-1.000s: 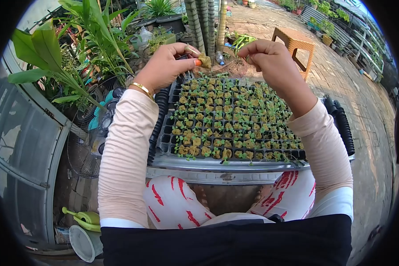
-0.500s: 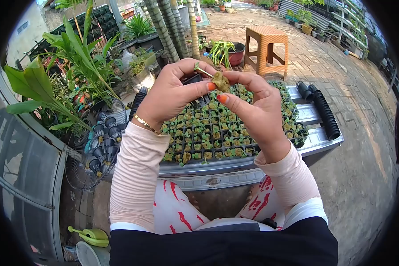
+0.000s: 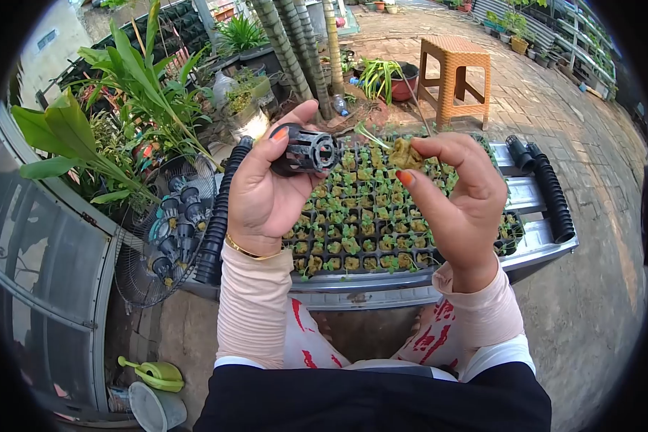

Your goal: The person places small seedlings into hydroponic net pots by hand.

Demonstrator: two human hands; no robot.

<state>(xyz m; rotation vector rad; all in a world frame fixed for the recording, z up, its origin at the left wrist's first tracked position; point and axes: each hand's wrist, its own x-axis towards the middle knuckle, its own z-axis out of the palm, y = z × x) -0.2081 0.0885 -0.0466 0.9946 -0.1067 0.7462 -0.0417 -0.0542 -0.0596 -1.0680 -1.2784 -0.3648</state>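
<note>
My left hand [image 3: 261,194] is wrapped round a black slotted net cup [image 3: 307,150], tilted on its side with its slotted base toward the right. My right hand [image 3: 461,198] pinches a yellowish-brown seedling plug [image 3: 405,154] between thumb and forefinger; its pale stem points up and left, toward the cup but apart from it. Below both hands lies a black tray of seedlings [image 3: 353,241], its cells filled with similar plugs and small green leaves.
A wire basket [image 3: 140,277] at left holds several net cups. Stacks of black cups [image 3: 212,237] [image 3: 551,194] flank the tray on a metal bench [image 3: 529,229]. Behind stand an orange stool [image 3: 457,49] and potted plants. A green watering can [image 3: 158,374] sits lower left.
My hands have moved apart. The plug is now in my right hand's fingers only, and the black cup shows plainly in my left hand. The view has shifted slightly.
</note>
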